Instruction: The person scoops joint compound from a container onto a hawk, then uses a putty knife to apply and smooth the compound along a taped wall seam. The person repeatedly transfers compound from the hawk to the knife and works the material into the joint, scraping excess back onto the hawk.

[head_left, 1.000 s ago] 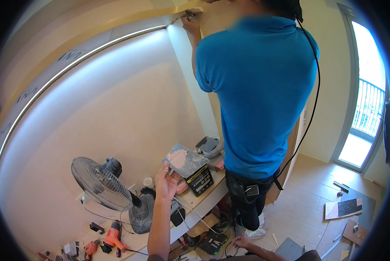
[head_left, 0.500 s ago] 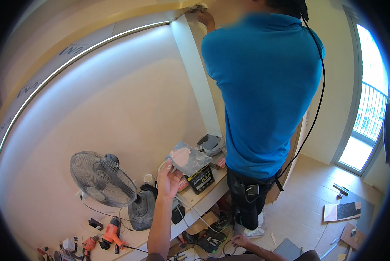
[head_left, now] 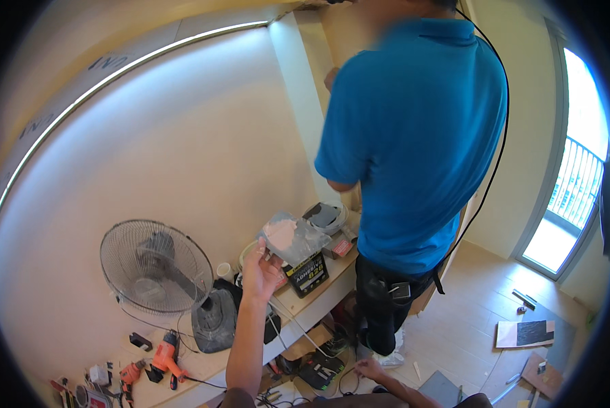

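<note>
My left hand [head_left: 261, 273] is raised in front of the wall-side bench, its fingers closed on the near edge of a thin grey board [head_left: 303, 246]. A patch of pale pink putty [head_left: 282, 233] is spread on the board's top. Just below the board stands a black and yellow adhesive tin [head_left: 310, 277], partly covered by it. My right hand [head_left: 369, 369] hangs low near my lap, fingers loosely apart, with nothing visible in them. A looped cable [head_left: 348, 382] lies beside it.
A co-worker in a blue shirt [head_left: 420, 149] stands close ahead, a black cable [head_left: 501, 163] hanging behind. On the bench are a fan [head_left: 157, 266], an orange heat gun [head_left: 165, 357], a drill [head_left: 129, 372] and a white tub [head_left: 327, 217]. Boards [head_left: 524, 334] lie on the floor at right.
The co-worker's raised arm has come down from the ceiling corner. My left hand keeps hold of the board with little movement. The whole view has shifted slightly.
</note>
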### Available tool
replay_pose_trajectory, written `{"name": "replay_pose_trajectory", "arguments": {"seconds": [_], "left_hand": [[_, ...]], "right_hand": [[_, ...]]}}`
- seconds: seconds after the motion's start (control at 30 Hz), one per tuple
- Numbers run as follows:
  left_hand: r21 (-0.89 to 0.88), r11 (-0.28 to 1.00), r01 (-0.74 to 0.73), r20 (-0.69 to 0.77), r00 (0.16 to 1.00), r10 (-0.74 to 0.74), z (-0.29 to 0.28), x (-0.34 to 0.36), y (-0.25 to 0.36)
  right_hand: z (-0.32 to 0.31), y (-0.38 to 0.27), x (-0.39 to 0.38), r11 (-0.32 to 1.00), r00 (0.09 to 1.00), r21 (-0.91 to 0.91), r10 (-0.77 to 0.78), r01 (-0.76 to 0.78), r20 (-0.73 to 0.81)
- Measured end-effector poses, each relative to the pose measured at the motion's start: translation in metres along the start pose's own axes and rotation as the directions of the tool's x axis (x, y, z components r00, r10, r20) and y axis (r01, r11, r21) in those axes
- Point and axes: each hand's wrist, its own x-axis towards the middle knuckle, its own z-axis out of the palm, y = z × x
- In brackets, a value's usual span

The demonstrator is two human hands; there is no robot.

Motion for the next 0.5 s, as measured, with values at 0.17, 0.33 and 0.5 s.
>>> {"name": "replay_pose_trajectory", "arguments": {"seconds": [0.17,0.33,0.5], "left_hand": [[-0.066,0.998,0.02,-0.103,0.994,-0.027,-0.003,-0.011,0.006],[-0.088,0.994,0.065,-0.092,0.993,-0.073,-0.022,-0.003,-0.011],[-0.069,0.994,0.082,-0.088,0.992,-0.088,-0.024,-0.004,-0.015]], "right_hand": [[-0.016,-0.085,0.005,0.866,0.874,-0.269,-0.467,0.422,-0.133],[-0.016,-0.165,-0.007,0.841,0.837,-0.151,-0.536,0.519,-0.111],[0.008,-0.249,-0.077,0.544,0.499,-0.478,-0.836,0.69,-0.231]]}}
